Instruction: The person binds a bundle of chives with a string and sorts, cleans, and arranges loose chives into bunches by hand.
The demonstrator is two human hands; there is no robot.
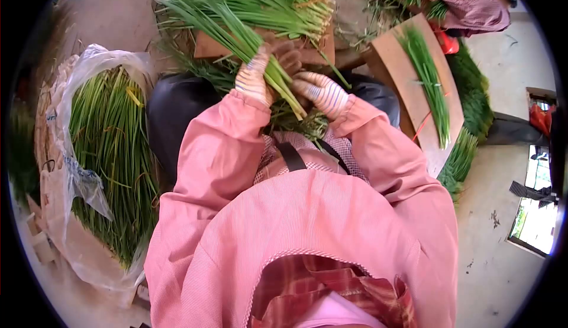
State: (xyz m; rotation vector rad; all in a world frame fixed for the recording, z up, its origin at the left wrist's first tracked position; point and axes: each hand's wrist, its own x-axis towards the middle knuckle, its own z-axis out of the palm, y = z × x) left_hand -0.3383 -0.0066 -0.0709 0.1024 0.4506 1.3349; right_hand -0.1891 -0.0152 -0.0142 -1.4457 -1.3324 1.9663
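A bunch of long green chives (236, 32) slants across in front of me, pale stem ends pointing down toward my lap. My left hand (255, 76), in a striped glove with a dark palm side, is closed around the lower part of the bunch. Close by the stem ends, my right hand (322, 93) wears a matching glove. Its fingers are bent in against the stems, and their tips are partly hidden. Behind the hands, a larger pile of chives (278, 5) lies on a brown board (207, 45).
At left, a clear plastic bag (56, 109) holds many chives. On the right, a tied chive bundle (427, 76) rests on a tilted brown board (384, 50), with more greens (471, 94) beyond. Another person's checked sleeve (476, 11) shows at top right. Loose trimmings lie on the floor.
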